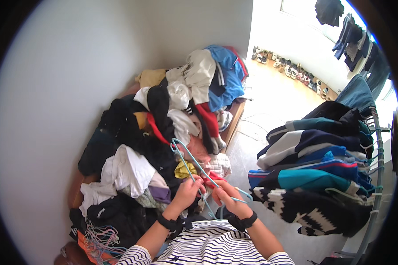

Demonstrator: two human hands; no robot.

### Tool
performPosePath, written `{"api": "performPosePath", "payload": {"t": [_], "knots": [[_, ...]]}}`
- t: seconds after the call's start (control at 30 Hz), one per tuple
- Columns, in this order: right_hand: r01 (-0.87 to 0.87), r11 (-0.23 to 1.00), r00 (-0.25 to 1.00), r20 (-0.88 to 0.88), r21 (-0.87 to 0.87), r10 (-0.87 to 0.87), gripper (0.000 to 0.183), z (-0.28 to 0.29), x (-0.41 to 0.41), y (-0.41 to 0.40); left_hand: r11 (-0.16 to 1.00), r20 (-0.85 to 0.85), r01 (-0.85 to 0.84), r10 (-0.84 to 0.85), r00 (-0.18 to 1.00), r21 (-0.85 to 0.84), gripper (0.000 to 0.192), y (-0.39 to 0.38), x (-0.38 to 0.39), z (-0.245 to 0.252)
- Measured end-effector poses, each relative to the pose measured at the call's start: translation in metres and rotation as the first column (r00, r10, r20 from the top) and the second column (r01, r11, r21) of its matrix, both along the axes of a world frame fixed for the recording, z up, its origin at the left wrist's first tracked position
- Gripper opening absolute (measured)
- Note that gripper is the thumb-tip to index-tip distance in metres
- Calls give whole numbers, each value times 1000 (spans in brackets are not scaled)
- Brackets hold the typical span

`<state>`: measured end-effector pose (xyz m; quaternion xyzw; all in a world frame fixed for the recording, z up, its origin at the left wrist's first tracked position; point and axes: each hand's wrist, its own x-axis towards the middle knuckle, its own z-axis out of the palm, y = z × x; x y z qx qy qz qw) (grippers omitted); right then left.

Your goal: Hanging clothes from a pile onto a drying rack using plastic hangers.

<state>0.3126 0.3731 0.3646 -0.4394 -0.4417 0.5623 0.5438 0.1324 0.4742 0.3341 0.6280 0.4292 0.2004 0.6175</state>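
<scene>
Both my hands hold a light-blue wire clothes hanger (190, 161) in front of my striped shirt. The fingers of my left hand (187, 192) are closed around one of its wires. My right hand (229, 195) grips the opposite side. The hanger looks bent into a long, narrow shape, with a rounded loop pointing away from me. No garment hangs on it. Just beyond my hands lies a large pile of clothes, with a yellow cloth (185, 169), a white quilted piece (220, 164) and a white shirt (129, 170) nearest.
A metal rail (379, 165) on the right carries several jackets and a black-and-white patterned sweater (313, 212). Tangled wire hangers (101, 237) lie at the lower left. Rows of shoes (293, 71) line the far wall. Dark clothes (351, 39) hang by the window.
</scene>
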Motion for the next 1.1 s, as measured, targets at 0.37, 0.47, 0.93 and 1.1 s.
{"api": "performPosePath", "payload": {"t": [0.37,0.47,0.93,1.1], "knots": [[385,866,877,-167,-320,-451,24,-22,177,32,880,-395,259,-91,914,398,32,215,154,-84],[488,784,840,-35,-384,-541,23,-25,192,32,688,-474,235,179,862,686,54,338,208,-101],[600,545,719,97,-586,-688,20,-41,223,115,522,-619,504,59,783,688,28,454,185,-120],[535,635,819,155,-557,-553,22,-50,226,168,807,-954,587,-229,195,-73,26,318,-23,-113]]}}
